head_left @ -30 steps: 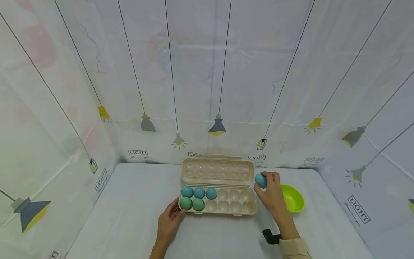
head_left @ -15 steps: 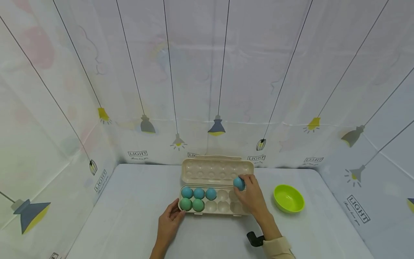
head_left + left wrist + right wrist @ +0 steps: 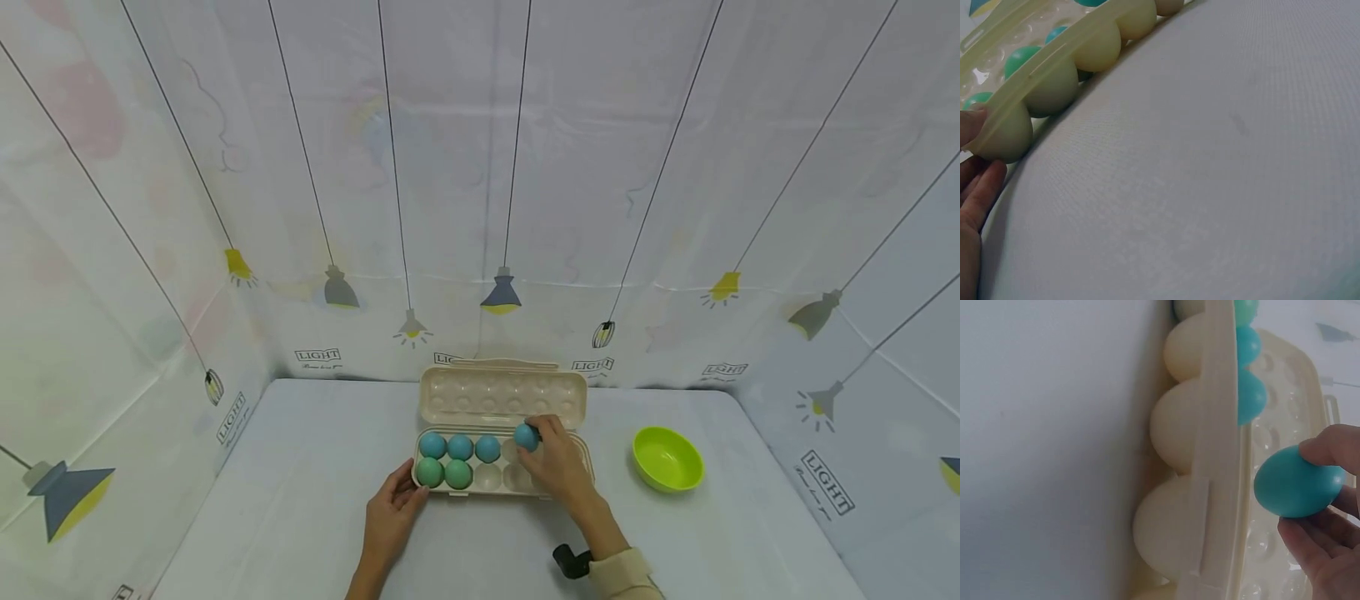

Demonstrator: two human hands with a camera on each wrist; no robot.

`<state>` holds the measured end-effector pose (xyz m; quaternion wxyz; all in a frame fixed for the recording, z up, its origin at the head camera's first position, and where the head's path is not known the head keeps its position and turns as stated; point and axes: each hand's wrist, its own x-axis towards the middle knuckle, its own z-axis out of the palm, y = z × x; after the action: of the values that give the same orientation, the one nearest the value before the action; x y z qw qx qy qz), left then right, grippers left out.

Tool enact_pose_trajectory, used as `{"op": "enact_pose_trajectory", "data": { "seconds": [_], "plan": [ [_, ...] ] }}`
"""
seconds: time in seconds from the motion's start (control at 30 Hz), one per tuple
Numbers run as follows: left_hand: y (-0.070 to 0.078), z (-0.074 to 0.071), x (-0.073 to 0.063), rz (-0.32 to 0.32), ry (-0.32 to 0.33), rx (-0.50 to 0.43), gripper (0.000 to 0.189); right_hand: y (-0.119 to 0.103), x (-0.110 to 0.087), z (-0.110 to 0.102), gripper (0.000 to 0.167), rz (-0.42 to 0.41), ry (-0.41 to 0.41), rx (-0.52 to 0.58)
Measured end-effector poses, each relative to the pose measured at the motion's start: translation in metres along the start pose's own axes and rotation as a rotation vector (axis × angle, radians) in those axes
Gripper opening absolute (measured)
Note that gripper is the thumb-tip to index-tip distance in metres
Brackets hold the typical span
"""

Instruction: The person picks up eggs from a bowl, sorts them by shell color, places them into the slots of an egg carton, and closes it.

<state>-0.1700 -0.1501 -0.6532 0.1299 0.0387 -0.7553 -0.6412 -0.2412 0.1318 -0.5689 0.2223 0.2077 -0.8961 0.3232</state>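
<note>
An open beige egg carton (image 3: 502,395) stands on the white table, its lid tipped back away from the person. Three blue eggs (image 3: 460,447) sit in the left of its far row, and two green eggs (image 3: 458,474) in the near row. My left hand (image 3: 390,512) grips the carton's left front corner; the left wrist view has the thumb on the rim and fingers below it. Between thumb and fingers my right hand (image 3: 561,468) pinches another blue egg (image 3: 1297,482), held above the far row just right of the third blue egg. That hand hides the carton's right cups.
A lime-green bowl (image 3: 667,460) stands to the right of the carton. A black device (image 3: 573,562) is on the right wrist. Behind the table (image 3: 337,433) hangs a white cloth (image 3: 450,208) printed with lamps.
My right hand has carried the blue egg leftward from beside the bowl to over the carton's far row, lower now. The left hand keeps its grip on the carton.
</note>
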Motion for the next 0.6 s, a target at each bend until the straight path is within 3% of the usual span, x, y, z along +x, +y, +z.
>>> {"op": "enact_pose_trajectory", "data": {
  "seconds": [0.3, 0.6],
  "plan": [
    [-0.001, -0.001, 0.000, -0.006, -0.008, 0.010, 0.056, -0.003, -0.004, 0.010, 0.045, 0.031, -0.078, 0.013],
    [-0.001, 0.000, 0.001, 0.016, 0.003, -0.001, 0.055, 0.003, -0.004, 0.015, 0.046, -0.036, -0.084, -0.092]
  ]
}}
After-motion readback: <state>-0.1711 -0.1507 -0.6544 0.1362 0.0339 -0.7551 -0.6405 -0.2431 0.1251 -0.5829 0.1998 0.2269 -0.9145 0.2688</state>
